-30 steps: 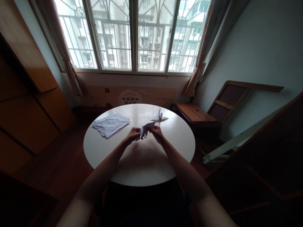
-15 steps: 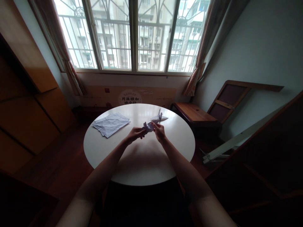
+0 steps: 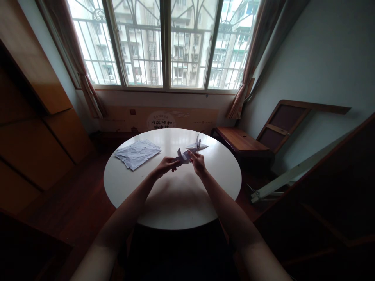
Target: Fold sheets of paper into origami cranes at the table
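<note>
A piece of folded paper [image 3: 184,157], bluish-grey and creased into several points, sits between the person's two hands above the middle of the table — one pointed flap sticks up near its left end, while its broader part slants up and away toward the right. The left hand [image 3: 166,165] has its thumb and fingers closed on the paper's left end, so that this end runs into the grip and is partly hidden there. The right hand [image 3: 198,163] pinches the other side, thumb on top near the upper right part, with the fingers bent beneath; the body of the paper lies in the gap between the two grips. Just beyond the right hand, a finished paper crane [image 3: 200,146] stands on the white round table [image 3: 125,191], its wings spread; the held paper overlaps it in view, and whether they touch cannot be told. Well to the left of the left hand lies a stack of creased paper sheets [image 3: 139,153]. Past the table are a printed panel [image 3: 193,115] below a barred window [image 3: 166,47] and — off to the right — a low wooden bench [image 3: 238,139].
</note>
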### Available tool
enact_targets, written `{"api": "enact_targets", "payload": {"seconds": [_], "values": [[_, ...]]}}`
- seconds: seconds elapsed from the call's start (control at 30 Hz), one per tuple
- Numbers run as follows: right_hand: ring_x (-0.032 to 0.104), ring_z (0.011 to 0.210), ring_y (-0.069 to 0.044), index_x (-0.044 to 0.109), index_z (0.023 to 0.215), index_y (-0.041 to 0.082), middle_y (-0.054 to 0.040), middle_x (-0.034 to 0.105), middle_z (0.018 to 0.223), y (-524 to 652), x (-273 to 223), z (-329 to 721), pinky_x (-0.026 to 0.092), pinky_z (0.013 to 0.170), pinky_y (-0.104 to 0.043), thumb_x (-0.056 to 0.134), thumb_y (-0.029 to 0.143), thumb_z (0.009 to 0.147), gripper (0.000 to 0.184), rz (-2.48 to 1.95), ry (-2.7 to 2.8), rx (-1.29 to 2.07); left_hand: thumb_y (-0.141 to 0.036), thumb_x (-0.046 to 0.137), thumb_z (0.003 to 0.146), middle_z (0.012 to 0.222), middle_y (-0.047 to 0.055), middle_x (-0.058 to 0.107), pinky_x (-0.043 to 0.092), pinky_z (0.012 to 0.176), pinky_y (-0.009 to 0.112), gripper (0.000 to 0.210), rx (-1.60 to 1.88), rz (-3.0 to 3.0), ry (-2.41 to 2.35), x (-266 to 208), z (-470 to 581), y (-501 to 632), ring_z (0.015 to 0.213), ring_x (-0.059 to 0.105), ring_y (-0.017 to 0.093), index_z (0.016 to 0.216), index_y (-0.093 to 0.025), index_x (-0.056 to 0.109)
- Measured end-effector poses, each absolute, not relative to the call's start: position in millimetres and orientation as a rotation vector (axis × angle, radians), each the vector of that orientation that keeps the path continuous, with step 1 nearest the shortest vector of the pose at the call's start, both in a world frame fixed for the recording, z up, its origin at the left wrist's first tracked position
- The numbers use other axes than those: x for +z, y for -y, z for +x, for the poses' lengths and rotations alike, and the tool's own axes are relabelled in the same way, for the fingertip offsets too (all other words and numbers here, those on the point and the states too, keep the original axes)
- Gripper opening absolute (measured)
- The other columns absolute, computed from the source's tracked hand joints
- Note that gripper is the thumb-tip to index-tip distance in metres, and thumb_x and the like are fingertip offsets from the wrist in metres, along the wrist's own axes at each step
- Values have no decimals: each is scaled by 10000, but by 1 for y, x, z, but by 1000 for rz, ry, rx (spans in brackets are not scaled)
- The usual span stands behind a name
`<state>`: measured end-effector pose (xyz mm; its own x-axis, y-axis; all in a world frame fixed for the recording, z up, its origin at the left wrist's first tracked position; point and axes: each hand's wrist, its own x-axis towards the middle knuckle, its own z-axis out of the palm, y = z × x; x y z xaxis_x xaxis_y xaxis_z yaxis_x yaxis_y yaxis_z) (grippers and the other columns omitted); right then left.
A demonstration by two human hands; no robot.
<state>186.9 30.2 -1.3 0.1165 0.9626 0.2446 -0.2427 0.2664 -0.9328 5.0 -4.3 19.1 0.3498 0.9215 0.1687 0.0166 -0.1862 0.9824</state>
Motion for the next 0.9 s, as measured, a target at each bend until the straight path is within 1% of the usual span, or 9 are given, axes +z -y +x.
{"api": "enact_targets", "payload": {"seconds": [0.13,0.23,0.37,0.43,0.5,0.57,0.63,0.77,0.9], "values": [[539,590,-133,727,751,162,-47,679,697,-29,0,187,395,590,-298,757,499,654,352,-870,1068,1073,-508,762,679,676,72,666,391,449,231,417,1037,1528,-889,18,4,3,494,501,94,754,-98,742],[517,570,-127,717,736,156,-42,662,667,-27,2,186,383,567,-291,748,499,659,353,-877,1089,1045,-502,781,656,625,52,636,378,439,227,413,1033,1514,-885,18,4,3,482,490,91,725,-98,729],[455,513,-106,681,674,152,-6,583,559,-24,2,182,355,517,-272,717,511,684,361,-886,1184,976,-483,807,633,543,5,572,400,463,221,402,1001,1479,-873,20,5,6,478,490,86,718,-100,716],[444,493,-101,659,654,151,7,549,526,-23,1,179,350,499,-264,699,523,693,376,-881,1224,969,-481,798,653,592,13,610,462,541,236,412,963,1434,-860,21,5,8,526,544,98,804,-103,732],[461,494,-104,650,665,150,6,552,534,-21,-1,176,362,496,-260,680,534,704,387,-874,1261,982,-472,790,674,736,57,685,510,648,272,442,904,1382,-852,21,4,8,639,629,135,926,-113,736],[474,500,-106,646,686,149,3,564,553,-20,-2,173,372,496,-256,669,539,710,391,-866,1302,994,-451,800,670,872,105,717,523,717,302,471,859,1341,-850,20,3,8,755,680,186,992,-114,730],[474,501,-105,639,695,151,5,563,558,-19,-3,171,372,491,-251,667,543,709,393,-860,1341,1003,-415,818,648,892,129,724,525,737,316,460,847,1317,-847,18,3,7,800,697,220,973,-100,734],[461,491,-102,619,672,154,11,541,537,-20,-4,171,362,478,-246,656,562,712,412,-867,1351,994,-307,833,592,794,120,723,532,743,335,349,876,1279,-852,16,3,6,758,704,233,838,-78,738],[471,498,-107,630,688,149,4,553,547,-22,-5,172,378,486,-252,651,571,719,424,-873,1308,995,-250,812,579,872,139,732,536,788,353,301,883,1223,-816,18,3,7,835,704,251,812,-78,729]]}}
